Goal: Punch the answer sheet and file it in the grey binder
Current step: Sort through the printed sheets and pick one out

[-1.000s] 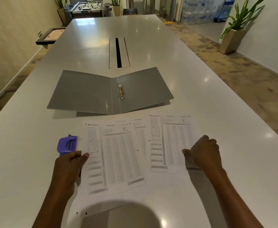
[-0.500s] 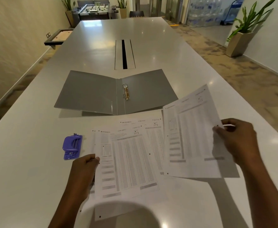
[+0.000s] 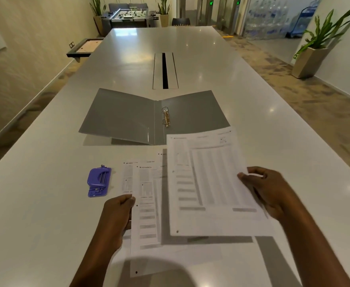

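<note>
My right hand (image 3: 271, 193) grips the right edge of one answer sheet (image 3: 209, 183) and holds it raised above the table, over the other papers. More answer sheets (image 3: 147, 206) lie flat beneath it, and my left hand (image 3: 116, 216) holds their left edge, thumb on top. A purple hole punch (image 3: 99, 181) lies on the table left of the sheets, apart from my left hand. The grey binder (image 3: 128, 117) lies open beyond the papers, its two metal rings (image 3: 165, 119) at the spine.
The long white table (image 3: 45, 204) has a cable slot (image 3: 165, 70) behind the binder. A framed board (image 3: 85, 47) sticks out past the left edge. Potted plant (image 3: 317, 44) stands on the floor at right; a foosball table (image 3: 130, 16) is at the far end.
My right hand lifted the right-hand sheet off the table and brought it leftward over the other sheets. My left hand stayed on the left edge of the lower sheets.
</note>
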